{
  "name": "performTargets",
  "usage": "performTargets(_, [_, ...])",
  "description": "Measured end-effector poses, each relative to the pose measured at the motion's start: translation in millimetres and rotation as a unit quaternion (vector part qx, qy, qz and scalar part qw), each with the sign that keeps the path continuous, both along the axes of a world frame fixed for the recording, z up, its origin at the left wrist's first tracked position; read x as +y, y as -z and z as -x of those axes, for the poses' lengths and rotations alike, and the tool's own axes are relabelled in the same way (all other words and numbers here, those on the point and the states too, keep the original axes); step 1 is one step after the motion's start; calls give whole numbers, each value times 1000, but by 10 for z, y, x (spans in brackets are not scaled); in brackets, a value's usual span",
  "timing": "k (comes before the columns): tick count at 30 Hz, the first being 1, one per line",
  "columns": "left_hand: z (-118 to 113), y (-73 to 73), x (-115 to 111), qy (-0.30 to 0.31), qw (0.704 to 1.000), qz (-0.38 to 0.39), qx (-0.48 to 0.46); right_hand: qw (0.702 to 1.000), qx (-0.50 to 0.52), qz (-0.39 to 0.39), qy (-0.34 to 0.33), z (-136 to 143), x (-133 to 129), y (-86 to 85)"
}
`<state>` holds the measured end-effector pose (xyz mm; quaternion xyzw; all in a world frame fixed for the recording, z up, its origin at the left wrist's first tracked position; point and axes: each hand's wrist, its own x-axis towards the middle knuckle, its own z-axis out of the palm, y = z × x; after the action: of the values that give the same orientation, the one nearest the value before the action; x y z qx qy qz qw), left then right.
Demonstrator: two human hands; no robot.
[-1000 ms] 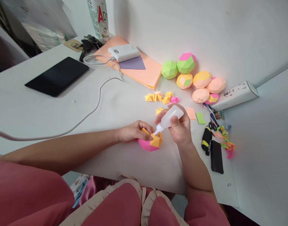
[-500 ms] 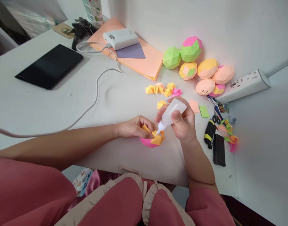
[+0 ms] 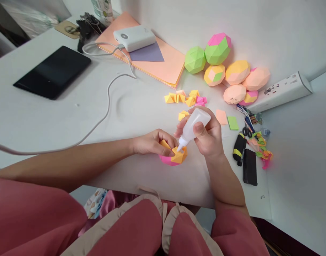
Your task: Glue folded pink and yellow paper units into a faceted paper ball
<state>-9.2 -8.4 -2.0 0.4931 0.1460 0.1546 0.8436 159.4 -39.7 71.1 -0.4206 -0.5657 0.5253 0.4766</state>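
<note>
In the head view my left hand [image 3: 156, 143] is closed around a partly built folded-paper ball [image 3: 179, 156], orange on top and pink below, just above the table's front part. My right hand [image 3: 209, 137] grips a white squeeze glue bottle [image 3: 195, 124], tilted nozzle down. Its narrow tip meets or nearly meets the orange paper at the ball's open upper side; actual contact cannot be made out. Behind the bottle lie several small folded paper pieces, orange ones [image 3: 175, 97] and pink ones [image 3: 201, 101]. Fingers hide part of the ball.
Finished paper balls [image 3: 218, 48] cluster against the wall. Peach paper sheets [image 3: 157, 71] lie under a white power bank [image 3: 134, 38], whose cable [image 3: 108, 96] runs left. A black tablet [image 3: 53, 73] sits left. At right are scissors [image 3: 247, 132], a black-and-yellow cutter [image 3: 239, 146] and a black case [image 3: 250, 167].
The camera view has shifted slightly. Both hands keep nearly the same pose, the bottle still angled down at the paper ball.
</note>
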Motion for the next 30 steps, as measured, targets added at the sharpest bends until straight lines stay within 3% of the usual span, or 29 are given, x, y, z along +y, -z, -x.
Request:
performTargets(25, [3,-2,6,3,1000,4,-11,999,30,14,7,8,14,25])
performTargets(30, [0,9,3,15,1000,10,-20,998,18,64,5,-2,8,-31])
